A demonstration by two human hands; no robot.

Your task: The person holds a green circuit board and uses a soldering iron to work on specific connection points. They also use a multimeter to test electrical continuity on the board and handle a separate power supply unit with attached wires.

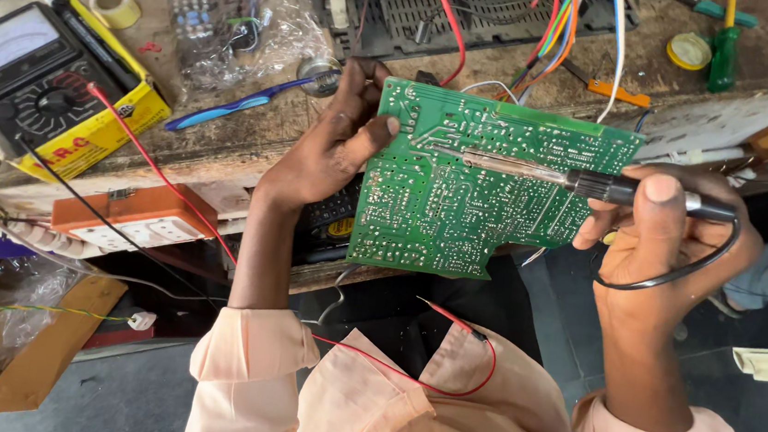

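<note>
Wooden, worn workbench (252, 135) carries one yellow meter (44, 75) and one green circuit board (484, 183), gripped at its edge by the left hand (335, 142), while the right hand (668, 246) grasps one soldering iron (581, 180) over it.

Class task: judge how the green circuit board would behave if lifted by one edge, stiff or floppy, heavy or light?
The green circuit board probably stays stiff: the left hand holds one edge and it looks flat. Likely light, being thin. Possibly fragile where the soldering iron in the right hand touches.

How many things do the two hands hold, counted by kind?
Green printed circuit board, held by the left hand: 1
Black-handled soldering iron, held by the right hand: 1
Total: 2
</note>
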